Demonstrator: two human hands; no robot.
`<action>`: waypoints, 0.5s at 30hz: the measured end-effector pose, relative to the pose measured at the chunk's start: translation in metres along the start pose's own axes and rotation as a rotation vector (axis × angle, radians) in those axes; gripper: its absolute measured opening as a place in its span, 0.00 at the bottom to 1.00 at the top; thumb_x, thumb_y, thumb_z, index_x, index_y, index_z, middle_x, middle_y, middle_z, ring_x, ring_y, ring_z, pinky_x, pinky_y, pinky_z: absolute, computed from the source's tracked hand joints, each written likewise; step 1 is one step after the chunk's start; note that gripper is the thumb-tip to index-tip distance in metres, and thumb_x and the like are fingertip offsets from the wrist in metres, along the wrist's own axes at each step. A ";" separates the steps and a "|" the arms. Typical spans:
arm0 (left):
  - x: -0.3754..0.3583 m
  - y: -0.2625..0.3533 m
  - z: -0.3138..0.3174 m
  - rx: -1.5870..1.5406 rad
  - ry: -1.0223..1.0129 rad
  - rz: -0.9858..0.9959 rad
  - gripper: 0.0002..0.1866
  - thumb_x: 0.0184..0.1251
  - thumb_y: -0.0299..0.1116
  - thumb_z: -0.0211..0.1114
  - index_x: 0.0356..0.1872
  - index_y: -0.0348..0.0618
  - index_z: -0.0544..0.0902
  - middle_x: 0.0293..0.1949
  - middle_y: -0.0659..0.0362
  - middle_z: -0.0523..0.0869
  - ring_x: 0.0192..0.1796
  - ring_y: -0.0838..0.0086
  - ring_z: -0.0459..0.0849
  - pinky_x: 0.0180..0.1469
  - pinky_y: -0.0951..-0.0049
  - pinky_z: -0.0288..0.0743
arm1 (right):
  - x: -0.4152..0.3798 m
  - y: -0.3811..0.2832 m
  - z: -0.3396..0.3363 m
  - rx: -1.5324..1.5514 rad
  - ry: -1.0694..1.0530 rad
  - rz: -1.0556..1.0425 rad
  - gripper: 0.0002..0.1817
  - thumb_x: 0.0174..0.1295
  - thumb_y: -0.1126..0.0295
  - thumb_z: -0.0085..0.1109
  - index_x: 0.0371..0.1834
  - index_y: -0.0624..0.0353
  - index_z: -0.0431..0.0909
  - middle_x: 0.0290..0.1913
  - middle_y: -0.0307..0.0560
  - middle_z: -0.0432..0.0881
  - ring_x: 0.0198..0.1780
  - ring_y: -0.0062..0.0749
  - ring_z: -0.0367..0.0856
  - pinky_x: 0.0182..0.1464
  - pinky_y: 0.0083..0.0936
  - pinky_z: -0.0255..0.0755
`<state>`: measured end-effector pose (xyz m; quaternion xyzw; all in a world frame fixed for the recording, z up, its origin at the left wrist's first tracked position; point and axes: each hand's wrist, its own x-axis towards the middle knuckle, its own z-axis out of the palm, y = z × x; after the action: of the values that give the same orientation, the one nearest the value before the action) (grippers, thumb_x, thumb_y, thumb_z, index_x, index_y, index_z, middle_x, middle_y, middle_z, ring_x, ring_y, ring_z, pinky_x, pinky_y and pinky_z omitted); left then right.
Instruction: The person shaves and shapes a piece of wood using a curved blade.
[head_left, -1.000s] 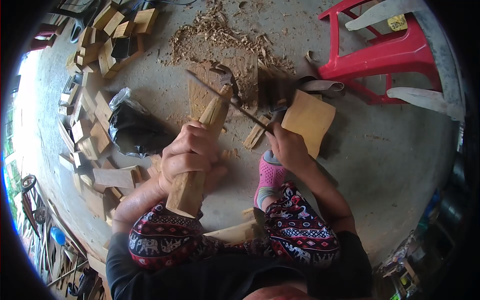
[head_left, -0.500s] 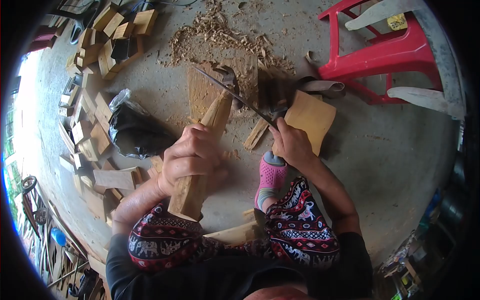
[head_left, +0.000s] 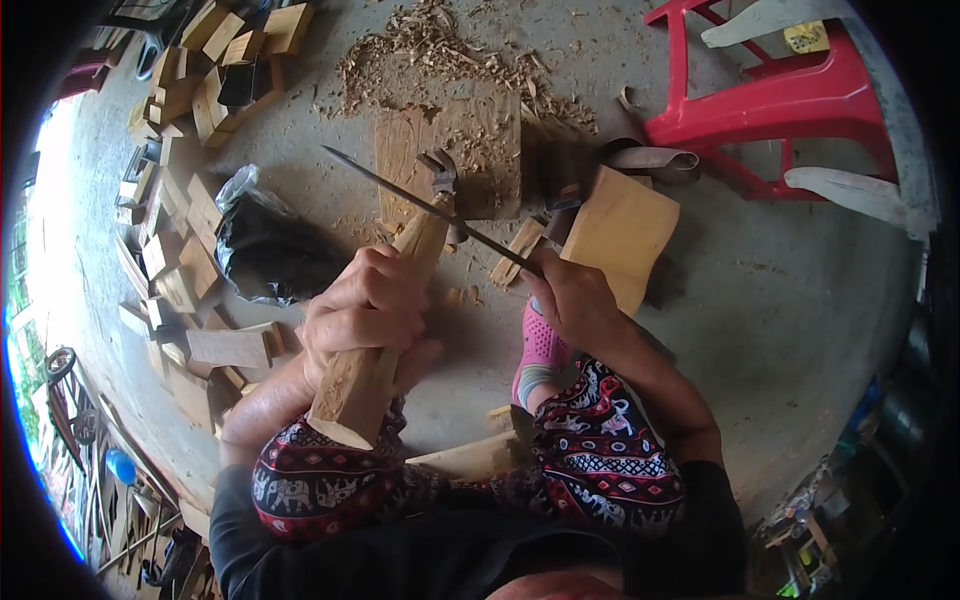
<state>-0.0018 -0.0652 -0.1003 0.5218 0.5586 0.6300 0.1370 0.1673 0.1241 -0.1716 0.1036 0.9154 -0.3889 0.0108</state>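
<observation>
My left hand [head_left: 362, 312] is wrapped round a thick, rough-cut wooden handle [head_left: 350, 398], its broad end towards my lap. At the narrow far end sits a dark claw hammer head [head_left: 441, 178]. In my right hand [head_left: 577, 302] is a long, thin dark file [head_left: 390, 187], slanting up to the left. The file crosses the handle close below the hammer head. Beyond them on the floor lies a wooden block [head_left: 405, 140] strewn with shavings.
Wood shavings [head_left: 430, 50] cover the floor behind the block. Many wood offcuts [head_left: 185, 265] and a black plastic bag [head_left: 270, 255] lie at left. A pale board [head_left: 625, 235] rests right of centre, near a red plastic stool [head_left: 780, 115]. A pink shoe [head_left: 541, 345] stands below.
The file has slid up and left across the handle, its tip reaching further left. My left hand and the hammer have shifted slightly left and towards me.
</observation>
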 end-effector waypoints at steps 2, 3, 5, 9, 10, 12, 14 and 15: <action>-0.002 -0.001 0.001 -0.021 0.017 0.017 0.14 0.48 0.21 0.75 0.30 0.47 0.78 0.30 0.63 0.79 0.35 0.67 0.80 0.40 0.63 0.72 | -0.001 -0.013 -0.009 0.032 0.075 -0.066 0.11 0.66 0.66 0.54 0.43 0.60 0.68 0.24 0.52 0.79 0.27 0.51 0.81 0.26 0.40 0.72; -0.001 0.000 0.001 -0.020 0.014 0.017 0.14 0.48 0.21 0.75 0.30 0.47 0.78 0.30 0.63 0.79 0.35 0.67 0.80 0.40 0.63 0.72 | 0.000 -0.018 -0.012 0.076 0.115 -0.074 0.11 0.66 0.65 0.54 0.43 0.60 0.68 0.24 0.52 0.78 0.27 0.51 0.81 0.26 0.40 0.72; -0.002 0.001 0.004 0.017 0.006 0.013 0.13 0.47 0.21 0.75 0.30 0.47 0.78 0.30 0.63 0.79 0.36 0.66 0.80 0.40 0.63 0.71 | -0.001 -0.008 -0.003 0.119 0.159 -0.091 0.11 0.67 0.65 0.53 0.43 0.59 0.68 0.23 0.52 0.78 0.26 0.51 0.81 0.25 0.40 0.72; -0.006 -0.006 0.003 0.003 0.004 0.072 0.13 0.47 0.21 0.74 0.30 0.47 0.78 0.31 0.63 0.80 0.36 0.66 0.81 0.41 0.62 0.71 | -0.002 0.022 0.023 0.004 -0.032 0.072 0.11 0.67 0.64 0.53 0.43 0.60 0.69 0.23 0.53 0.78 0.26 0.51 0.81 0.25 0.42 0.71; -0.005 -0.003 0.004 0.014 -0.014 0.050 0.13 0.47 0.21 0.74 0.30 0.48 0.78 0.31 0.63 0.80 0.36 0.66 0.81 0.41 0.62 0.71 | -0.003 0.021 0.025 0.008 -0.096 0.155 0.11 0.67 0.64 0.53 0.43 0.60 0.69 0.23 0.53 0.78 0.26 0.51 0.80 0.26 0.42 0.71; -0.007 0.002 0.004 0.013 -0.035 0.016 0.13 0.47 0.22 0.74 0.30 0.48 0.78 0.31 0.63 0.80 0.36 0.66 0.81 0.42 0.62 0.71 | -0.006 0.009 0.019 0.046 -0.062 0.103 0.11 0.67 0.64 0.53 0.42 0.60 0.68 0.23 0.53 0.78 0.26 0.52 0.81 0.26 0.43 0.71; -0.006 0.002 0.003 0.034 -0.056 0.013 0.13 0.47 0.21 0.74 0.30 0.48 0.79 0.31 0.63 0.80 0.36 0.66 0.81 0.42 0.62 0.71 | -0.003 -0.002 0.006 0.067 -0.010 0.038 0.11 0.67 0.64 0.53 0.41 0.60 0.68 0.23 0.54 0.78 0.26 0.52 0.81 0.26 0.43 0.71; -0.006 0.002 0.003 0.035 -0.058 0.014 0.13 0.47 0.21 0.74 0.30 0.48 0.79 0.31 0.63 0.80 0.36 0.66 0.81 0.42 0.62 0.71 | -0.004 -0.008 0.003 0.099 0.087 -0.029 0.10 0.67 0.64 0.53 0.40 0.59 0.68 0.23 0.54 0.78 0.26 0.53 0.81 0.25 0.44 0.71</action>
<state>0.0041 -0.0681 -0.1023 0.5461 0.5618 0.6055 0.1397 0.1696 0.1161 -0.1674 0.1077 0.8961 -0.4288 -0.0397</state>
